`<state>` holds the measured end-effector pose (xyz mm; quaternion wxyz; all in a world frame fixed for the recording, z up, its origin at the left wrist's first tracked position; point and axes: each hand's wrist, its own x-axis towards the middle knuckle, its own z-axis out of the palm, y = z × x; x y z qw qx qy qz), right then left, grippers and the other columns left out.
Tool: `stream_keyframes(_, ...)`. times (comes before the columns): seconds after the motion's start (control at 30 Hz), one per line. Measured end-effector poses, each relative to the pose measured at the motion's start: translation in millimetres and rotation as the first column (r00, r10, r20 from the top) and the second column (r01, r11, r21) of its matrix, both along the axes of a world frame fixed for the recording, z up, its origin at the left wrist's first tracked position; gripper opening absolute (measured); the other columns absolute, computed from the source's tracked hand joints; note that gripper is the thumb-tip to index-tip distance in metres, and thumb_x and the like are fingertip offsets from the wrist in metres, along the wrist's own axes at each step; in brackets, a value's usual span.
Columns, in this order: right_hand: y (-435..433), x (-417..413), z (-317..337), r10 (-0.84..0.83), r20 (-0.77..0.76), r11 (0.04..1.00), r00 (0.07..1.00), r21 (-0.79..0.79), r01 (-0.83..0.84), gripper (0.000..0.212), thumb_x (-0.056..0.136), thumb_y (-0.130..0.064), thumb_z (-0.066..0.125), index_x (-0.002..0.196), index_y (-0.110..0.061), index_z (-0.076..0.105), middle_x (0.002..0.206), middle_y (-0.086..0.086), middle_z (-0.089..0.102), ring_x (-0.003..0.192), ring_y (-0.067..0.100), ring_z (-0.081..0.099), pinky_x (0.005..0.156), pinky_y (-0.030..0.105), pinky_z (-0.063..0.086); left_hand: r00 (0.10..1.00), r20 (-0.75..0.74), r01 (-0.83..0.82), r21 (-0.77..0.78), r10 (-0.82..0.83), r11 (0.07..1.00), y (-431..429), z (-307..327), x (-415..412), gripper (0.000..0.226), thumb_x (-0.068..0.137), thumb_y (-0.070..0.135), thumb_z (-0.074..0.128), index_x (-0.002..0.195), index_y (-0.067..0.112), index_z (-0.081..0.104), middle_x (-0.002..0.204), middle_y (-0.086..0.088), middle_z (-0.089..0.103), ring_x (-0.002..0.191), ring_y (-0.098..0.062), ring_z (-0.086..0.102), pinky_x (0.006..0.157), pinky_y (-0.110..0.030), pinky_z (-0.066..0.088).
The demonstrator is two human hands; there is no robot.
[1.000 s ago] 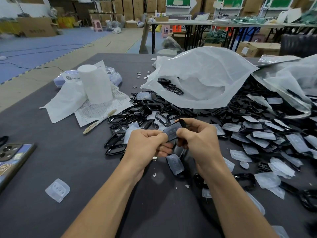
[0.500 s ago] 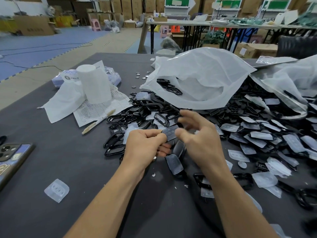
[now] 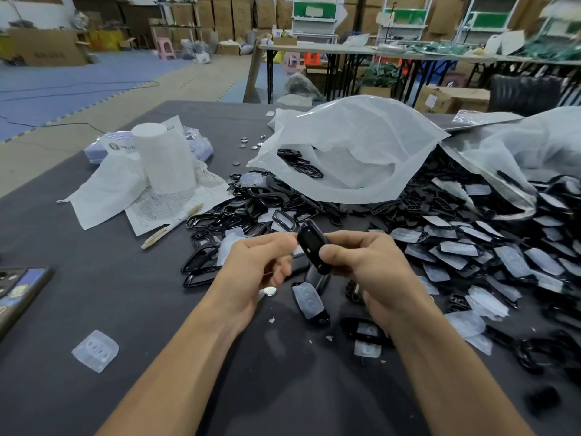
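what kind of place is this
Probably a warehouse-style assembly workshop: stacked cardboard boxes along the back, a heap of black frames and clear pads on the table, the right hand holding a black shell.

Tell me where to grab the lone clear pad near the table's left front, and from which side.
From straight above: the clear pad lies flat on the table, apart from all else. It looks thin, so probably pinch it across two opposite edges; its low button domes likely offer no hold.
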<state>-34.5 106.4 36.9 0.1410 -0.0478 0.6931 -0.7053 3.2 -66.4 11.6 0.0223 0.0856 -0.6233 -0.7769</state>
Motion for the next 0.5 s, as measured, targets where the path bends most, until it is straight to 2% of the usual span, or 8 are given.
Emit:
stream_keyframes(0.07, 0.0, 2.6, 1.7, 0.016, 0.063, 0.999, 0.998, -0.051, -0.013, 0.016, 0.083, 0.007, 0.076, 0.088, -0.007, 0.082, 0.081, 0.01, 0.079, 0.067, 0.012, 0.07, 0.061, 0.019, 0.055, 0.999, -0.03, 0.024, -0.037, -0.026, 0.999, 3.0, 3.0, 1.3, 0.013, 0.077, 0.028, 0.073, 0.071, 0.02, 0.08, 0.056, -0.001, 0.051, 0.048, -0.009, 0.039, 0.049, -0.018, 0.036)
stream_keyframes(0.13, 0.3, 4.9, 2.5, 0.039, 0.074, 0.998, 0.996, -0.053, -0.035, 0.017, 0.083, 0.007, 0.075, 0.085, -0.008, 0.082, 0.079, 0.01, 0.078, 0.064, 0.013, 0.069, 0.06, 0.019, 0.055, 0.998, -0.044, 0.032, -0.07, -0.035, 0.997, 4.1, 1.7, 0.3, 0.028, 0.083, 0.019, 0.074, 0.055, 0.022, 0.073, 0.054, -0.001, 0.047, 0.048, -0.011, 0.035, 0.049, -0.018, 0.033)
stream_keyframes(0.23, 0.8, 5.7, 1.2, 0.077, 0.084, 0.996, 0.993, -0.053, -0.073, 0.024, 0.083, 0.006, 0.074, 0.075, -0.014, 0.084, 0.077, 0.008, 0.077, 0.065, 0.014, 0.065, 0.067, 0.021, 0.053, 0.998, -0.04, 0.038, -0.072, -0.041, 0.997, 4.5, 1.5, 0.5, 0.045, 0.091, 0.01, 0.067, 0.048, 0.021, 0.069, 0.05, 0.001, 0.041, 0.048, -0.012, 0.03, 0.05, -0.021, 0.027)
stream_keyframes(0.3, 2.1, 4.8, 0.2, 0.102, 0.13, 0.99, 0.986, -0.109, -0.088, 0.023, 0.078, 0.005, 0.075, 0.074, -0.016, 0.084, 0.077, 0.007, 0.076, 0.067, 0.016, 0.064, 0.073, 0.026, 0.05, 0.997, -0.039, 0.057, -0.057, -0.06, 0.997, 4.2, 2.0, 1.1, 0.046, 0.091, 0.009, 0.065, 0.047, 0.021, 0.069, 0.049, 0.002, 0.039, 0.047, -0.01, 0.03, 0.049, -0.021, 0.025)
stream_keyframes(0.4, 3.4, 5.3, -0.1, 0.177, 0.207, 0.964, 0.962, -0.235, -0.127, 0.018, 0.062, -0.005, 0.078, 0.077, -0.013, 0.084, 0.079, 0.008, 0.075, 0.067, 0.015, 0.063, 0.076, 0.03, 0.048, 0.997, -0.04, 0.072, -0.042, -0.074, 0.997, 2.4, 0.3, 0.6, 0.043, 0.091, 0.008, 0.064, 0.051, 0.021, 0.072, 0.048, 0.003, 0.039, 0.044, -0.008, 0.031, 0.046, -0.019, 0.026)
stream_keyframes(0.47, 5.1, 5.9, -1.1, 0.15, 0.213, 0.976, 0.966, -0.185, -0.111, 0.017, 0.066, -0.004, 0.08, 0.077, -0.016, 0.084, 0.08, 0.007, 0.075, 0.068, 0.015, 0.062, 0.073, 0.028, 0.048, 0.999, -0.035, 0.035, -0.026, -0.036, 0.999, 4.2, -2.8, 0.1, 0.03, 0.091, 0.01, 0.067, 0.065, 0.019, 0.08, 0.048, 0.003, 0.042, 0.043, -0.007, 0.033, 0.045, -0.017, 0.028)
stream_keyframes(0.5, 8.9, 3.7, -1.3, 0.103, 0.173, 0.991, 0.979, -0.099, -0.087, 0.02, 0.072, 0.0, 0.08, 0.076, -0.019, 0.085, 0.079, 0.005, 0.076, 0.069, 0.015, 0.063, 0.07, 0.026, 0.049, 0.999, -0.036, 0.001, -0.019, -0.002, 1.0, 5.6, -4.6, -0.6, 0.022, 0.091, 0.012, 0.069, 0.075, 0.018, 0.084, 0.048, 0.003, 0.044, 0.043, -0.007, 0.034, 0.044, -0.016, 0.03)
